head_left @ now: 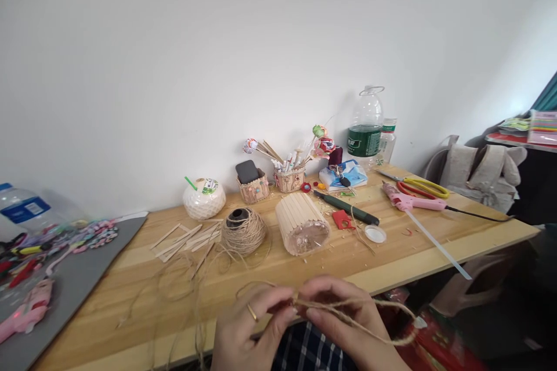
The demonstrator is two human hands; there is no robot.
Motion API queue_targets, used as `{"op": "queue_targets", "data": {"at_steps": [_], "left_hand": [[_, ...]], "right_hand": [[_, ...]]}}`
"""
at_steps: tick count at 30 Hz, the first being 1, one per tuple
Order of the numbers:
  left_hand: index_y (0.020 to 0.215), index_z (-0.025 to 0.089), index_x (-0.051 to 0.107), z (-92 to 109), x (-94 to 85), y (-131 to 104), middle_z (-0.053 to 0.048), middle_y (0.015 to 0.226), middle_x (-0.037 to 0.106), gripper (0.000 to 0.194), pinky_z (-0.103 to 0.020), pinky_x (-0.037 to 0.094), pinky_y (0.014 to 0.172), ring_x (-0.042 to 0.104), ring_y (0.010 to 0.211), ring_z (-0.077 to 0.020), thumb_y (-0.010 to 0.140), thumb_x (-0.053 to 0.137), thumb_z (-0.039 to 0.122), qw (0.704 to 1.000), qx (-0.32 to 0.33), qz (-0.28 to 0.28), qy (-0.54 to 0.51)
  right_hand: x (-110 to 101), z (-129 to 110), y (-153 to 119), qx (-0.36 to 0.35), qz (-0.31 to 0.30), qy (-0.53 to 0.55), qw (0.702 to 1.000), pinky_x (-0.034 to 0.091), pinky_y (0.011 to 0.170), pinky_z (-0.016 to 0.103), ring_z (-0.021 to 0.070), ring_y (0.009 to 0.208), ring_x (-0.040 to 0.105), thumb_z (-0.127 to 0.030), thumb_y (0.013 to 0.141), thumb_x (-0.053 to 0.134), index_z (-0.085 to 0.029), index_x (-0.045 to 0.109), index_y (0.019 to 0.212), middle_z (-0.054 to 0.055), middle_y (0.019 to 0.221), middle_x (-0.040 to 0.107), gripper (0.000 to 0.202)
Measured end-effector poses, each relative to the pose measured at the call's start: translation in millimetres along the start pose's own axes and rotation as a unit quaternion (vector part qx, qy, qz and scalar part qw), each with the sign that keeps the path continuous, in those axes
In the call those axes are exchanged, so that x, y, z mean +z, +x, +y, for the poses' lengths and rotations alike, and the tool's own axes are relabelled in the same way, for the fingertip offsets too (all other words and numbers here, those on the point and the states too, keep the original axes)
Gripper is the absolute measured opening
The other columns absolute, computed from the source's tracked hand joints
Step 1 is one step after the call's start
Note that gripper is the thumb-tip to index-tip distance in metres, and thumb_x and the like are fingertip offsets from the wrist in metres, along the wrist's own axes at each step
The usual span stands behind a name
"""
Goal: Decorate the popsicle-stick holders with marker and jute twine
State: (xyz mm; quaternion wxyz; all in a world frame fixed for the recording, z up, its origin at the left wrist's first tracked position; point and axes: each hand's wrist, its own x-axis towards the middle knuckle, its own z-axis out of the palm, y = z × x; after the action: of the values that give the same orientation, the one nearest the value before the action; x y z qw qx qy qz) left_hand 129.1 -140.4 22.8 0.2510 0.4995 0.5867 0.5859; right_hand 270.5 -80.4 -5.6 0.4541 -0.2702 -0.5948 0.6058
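Note:
My left hand (pixel 256 324), with a ring on one finger, pinches a strand of jute twine (pixel 383 333) near the table's front edge. Close beside it, my right hand (pixel 339 316) pinches the same twine between thumb and fingers. A loop of the twine passes over the right hand and sticks out to the right. Loose strands trail on the left toward the ball of jute twine (pixel 246 234). Beyond my hands lies a cylinder of wooden sticks (pixel 300 220) on its side, its clear open end facing me.
Wooden sticks (pixel 187 240) lie left of the ball. A pink glue gun (pixel 411 200), scissors (pixel 418 186) and a dark green pen-shaped tool (pixel 350 208) are at the right. Stick-covered holders (pixel 290 179) and a large bottle (pixel 364 139) stand by the wall. Another glue gun (pixel 32 307) rests on a grey board (pixel 93 269).

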Motion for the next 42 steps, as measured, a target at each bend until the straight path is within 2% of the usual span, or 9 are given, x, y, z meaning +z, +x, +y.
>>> {"op": "queue_targets", "data": {"at_steps": [9,14,20,25,31,33,36,39,42], "left_hand": [[0.073,0.015,0.075,-19.8,7.6,3.3,-0.004,0.057,0.068,0.031,-0.023,0.047,0.047,0.054,0.047,-0.0115,0.057,0.080,0.041,0.957,-0.211,-0.063,-0.190],[0.069,0.013,0.072,-17.2,5.9,9.5,-0.001,0.054,0.066,0.032,-0.018,0.043,0.043,0.052,0.044,-0.0080,0.053,0.083,0.039,0.930,-0.244,-0.075,-0.263],[0.064,0.012,0.069,-11.9,-0.9,12.4,0.001,0.048,0.061,0.029,-0.017,0.041,0.044,0.050,0.043,-0.0065,0.049,0.086,0.031,0.910,-0.252,-0.065,-0.323],[0.061,0.012,0.069,-9.8,-5.2,19.6,0.001,0.049,0.062,0.025,-0.017,0.041,0.045,0.051,0.044,-0.0064,0.052,0.084,0.029,0.921,-0.226,-0.041,-0.314],[0.062,0.012,0.068,-4.0,-7.6,27.1,0.002,0.046,0.059,0.018,-0.018,0.039,0.045,0.049,0.043,-0.0064,0.056,0.080,0.024,0.930,-0.203,-0.021,-0.305],[0.061,0.012,0.067,-4.5,-7.3,27.7,0.002,0.047,0.059,0.018,-0.018,0.039,0.045,0.049,0.043,-0.0067,0.058,0.079,0.024,0.931,-0.208,-0.039,-0.298],[0.058,0.012,0.065,-7.3,-6.2,27.6,0.001,0.046,0.059,0.017,-0.019,0.038,0.044,0.049,0.042,-0.0069,0.059,0.078,0.023,0.930,-0.222,-0.067,-0.284],[0.054,0.012,0.064,-10.5,-5.8,27.6,0.001,0.044,0.058,0.018,-0.019,0.037,0.042,0.048,0.041,-0.0072,0.058,0.077,0.023,0.926,-0.241,-0.106,-0.271],[0.054,0.012,0.064,-12.8,-6.7,27.9,0.001,0.043,0.057,0.020,-0.020,0.037,0.041,0.048,0.039,-0.0078,0.057,0.078,0.025,0.922,-0.252,-0.128,-0.264]], "right_hand": [[-7.1,-9.6,11.6,0.022,0.010,-0.101,0.995,0.044,0.051,0.021,0.0114,0.057,0.053,-0.043,0.074,0.064,-0.017,0.071,0.074,0.003,0.068,0.062,0.027],[3.7,-10.3,9.5,0.068,-0.062,-0.135,0.987,0.045,0.055,0.022,0.0140,0.064,0.058,-0.034,0.080,0.058,-0.018,0.064,0.102,0.002,0.072,0.063,0.027],[17.3,-0.5,11.7,-0.033,-0.125,-0.181,0.975,0.046,0.064,0.023,0.0139,0.066,0.060,-0.035,0.089,0.048,-0.017,0.061,0.071,0.002,0.069,0.064,0.029],[20.8,25.6,5.6,-0.158,-0.171,-0.380,0.895,0.043,0.061,0.021,0.0142,0.069,0.060,-0.023,0.094,0.037,-0.017,0.064,0.080,0.006,0.077,0.064,0.030],[14.3,52.1,-7.0,-0.206,-0.326,-0.532,0.754,0.021,0.037,0.023,0.0078,0.040,0.045,-0.028,0.075,0.069,-0.018,0.056,0.052,-0.004,0.050,0.057,0.028],[8.6,36.5,-4.0,-0.215,-0.299,-0.514,0.775,0.027,0.039,0.021,0.0082,0.041,0.049,-0.025,0.080,0.063,-0.019,0.059,0.057,-0.004,0.051,0.059,0.024],[-0.1,2.6,7.8,-0.238,-0.113,-0.481,0.836,0.045,0.056,0.021,0.0122,0.063,0.060,-0.016,0.087,0.046,-0.019,0.063,0.084,0.003,0.074,0.065,0.017],[-6.8,-21.0,22.0,-0.360,0.029,-0.506,0.784,0.047,0.064,0.026,0.0161,0.076,0.059,-0.010,0.083,0.048,-0.021,0.062,0.098,0.007,0.088,0.063,0.023],[-9.5,-32.6,31.0,-0.396,-0.004,-0.508,0.765,0.046,0.068,0.030,0.0186,0.082,0.056,-0.012,0.081,0.056,-0.022,0.065,0.089,0.007,0.090,0.062,0.016]]}}
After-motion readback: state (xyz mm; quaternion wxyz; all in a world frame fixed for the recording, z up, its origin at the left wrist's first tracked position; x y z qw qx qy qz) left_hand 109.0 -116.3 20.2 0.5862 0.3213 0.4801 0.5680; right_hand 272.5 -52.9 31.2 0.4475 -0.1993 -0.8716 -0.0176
